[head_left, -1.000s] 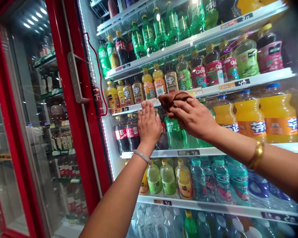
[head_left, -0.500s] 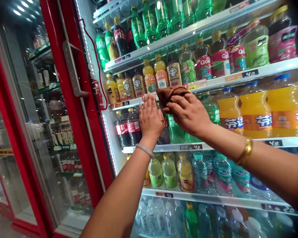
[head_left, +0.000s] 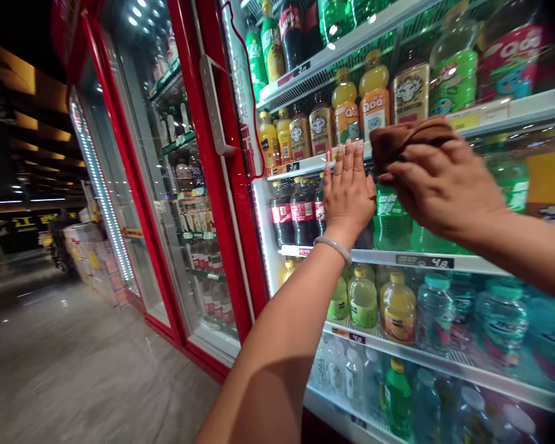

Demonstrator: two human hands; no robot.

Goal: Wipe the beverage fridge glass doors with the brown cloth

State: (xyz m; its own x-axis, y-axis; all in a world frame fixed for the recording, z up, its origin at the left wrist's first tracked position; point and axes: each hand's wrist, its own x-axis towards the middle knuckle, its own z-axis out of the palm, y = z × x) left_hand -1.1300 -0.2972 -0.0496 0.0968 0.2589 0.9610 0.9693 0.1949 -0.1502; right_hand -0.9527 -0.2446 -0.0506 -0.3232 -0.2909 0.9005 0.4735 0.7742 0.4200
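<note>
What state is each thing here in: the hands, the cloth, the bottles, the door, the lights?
Left hand: open, fingers straight
Right hand: closed on the brown cloth
Brown cloth: bunched up
Orange Qoo bottles: capped, upright
Teal-capped bottle: capped, upright
Red-framed door: looks shut
Far light strip: lit

"What's off to your left?"

"A tall red-framed cooler with clear glass doors [head_left: 140, 203] stands there, and round white lights show in its upper glass. Along its far edge I see a vertical strip of bright white lights [head_left: 107, 191]."

"And beyond it?"

"Blurred stacks of pale boxes [head_left: 90, 256] stand on a smooth, grey, shiny floor [head_left: 106, 345]. Farther back, I make out glowing yellow written characters [head_left: 21, 223] on black."

"Overhead?"

"A dark ceiling with amber-lit panels [head_left: 21, 74], receding into the distance."
</note>
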